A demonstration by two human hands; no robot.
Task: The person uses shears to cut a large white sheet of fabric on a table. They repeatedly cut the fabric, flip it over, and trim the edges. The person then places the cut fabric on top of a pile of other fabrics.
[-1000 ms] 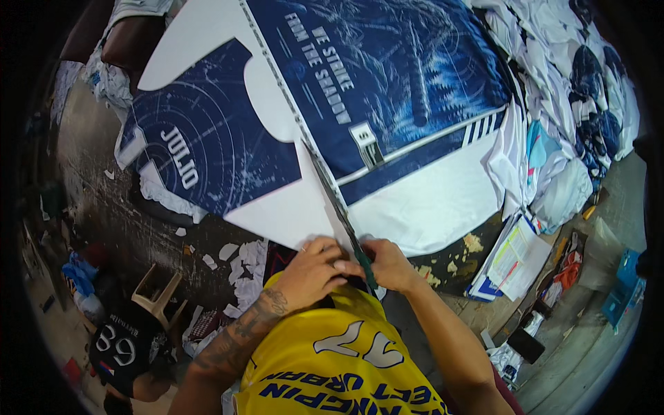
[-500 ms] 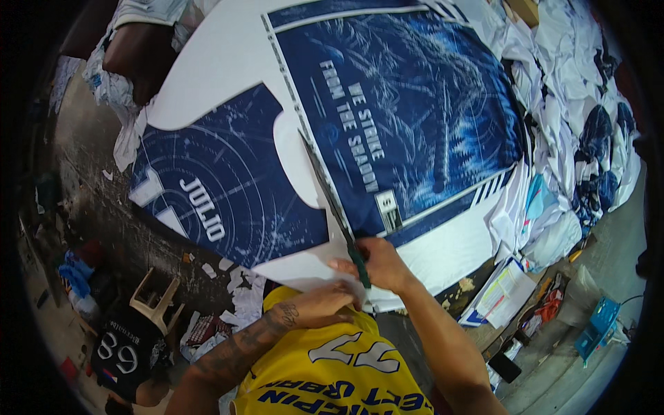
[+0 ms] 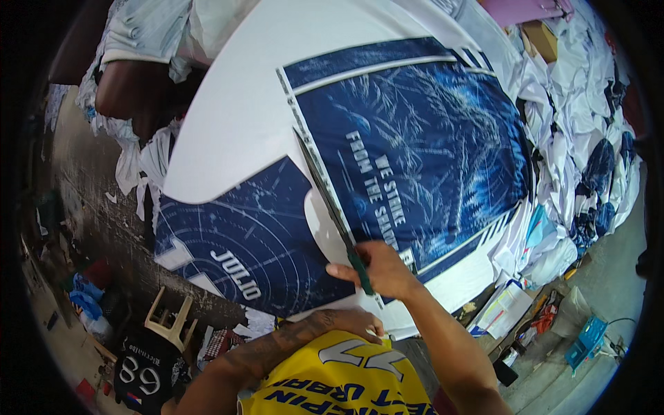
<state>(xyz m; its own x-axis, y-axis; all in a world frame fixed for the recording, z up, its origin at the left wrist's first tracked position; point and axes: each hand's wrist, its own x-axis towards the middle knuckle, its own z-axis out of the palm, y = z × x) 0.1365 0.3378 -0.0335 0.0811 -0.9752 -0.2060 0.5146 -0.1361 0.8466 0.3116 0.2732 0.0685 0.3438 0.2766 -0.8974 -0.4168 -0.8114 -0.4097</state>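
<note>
A printed fabric sheet spreads before me, with a navy panel with white lettering [image 3: 238, 242] at left and a larger blue panel with a forest pattern [image 3: 429, 145] at right. My right hand [image 3: 384, 270] grips long scissors [image 3: 325, 176] by their green handle, thumb stretched to the left. The dark blades point away from me along the narrow pale strip [image 3: 304, 128] between the panels; whether they are apart cannot be made out. My left hand [image 3: 363, 324] rests at the sheet's near edge, against my yellow jersey, fingers curled; what they hold is hidden.
Piled white and blue fabric [image 3: 588, 159] lies along the right side. Beyond it are a cardboard box [image 3: 541, 40] and a pink item [image 3: 526, 10]. Papers [image 3: 503, 312] and a teal device [image 3: 585, 340] sit at lower right. A plastic stool with a black shirt [image 3: 169, 319] stands at lower left.
The printed sheet has come nearer to me. The scissors now reach farther up the pale strip toward its far end. My left hand has shifted slightly right and down.
</note>
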